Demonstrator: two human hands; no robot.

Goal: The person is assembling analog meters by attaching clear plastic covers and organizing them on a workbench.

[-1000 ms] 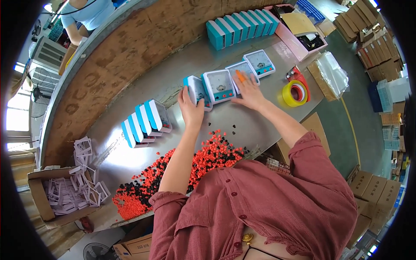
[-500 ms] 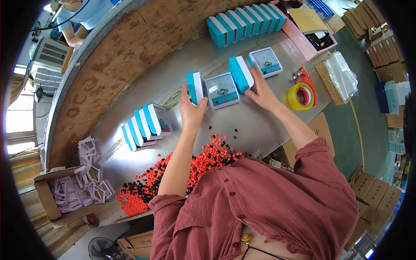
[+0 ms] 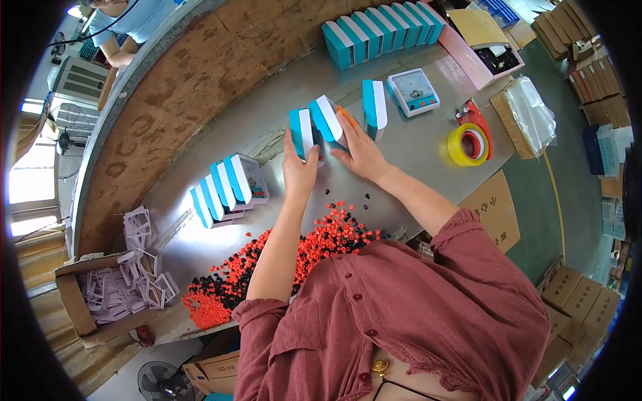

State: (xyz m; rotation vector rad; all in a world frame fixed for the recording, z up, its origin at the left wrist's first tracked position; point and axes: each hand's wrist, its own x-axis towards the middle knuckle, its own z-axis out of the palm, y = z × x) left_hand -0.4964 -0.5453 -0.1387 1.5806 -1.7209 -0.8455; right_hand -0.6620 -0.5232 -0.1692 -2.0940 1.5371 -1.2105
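In my left hand [image 3: 300,168], a teal-and-white meter [image 3: 303,130] stands on edge, gripped between thumb and fingers. My right hand [image 3: 363,154] is wrapped round a second teal-and-white meter [image 3: 326,120], tilted and close against the first; its dial side is mostly hidden. Right of that hand, a third teal-and-white meter [image 3: 375,111] stands upright on the metal table. Farther right lies a face-up meter [image 3: 413,92], its dial and red knobs showing. A short row of upright meters [image 3: 229,182] sits left of my left hand.
Red and black plastic caps [image 3: 314,244] are heaped near my body. A carton of white frames [image 3: 73,301] stands at the left. Toward the back is a longer row of meters [image 3: 384,33]. A tape dispenser [image 3: 475,137] and a pink box [image 3: 461,57] are at the right.
My right hand has let go of the right-hand meter, which stays standing, and moved left. The meter that lay face up between my hands is now raised on edge beside the left one.
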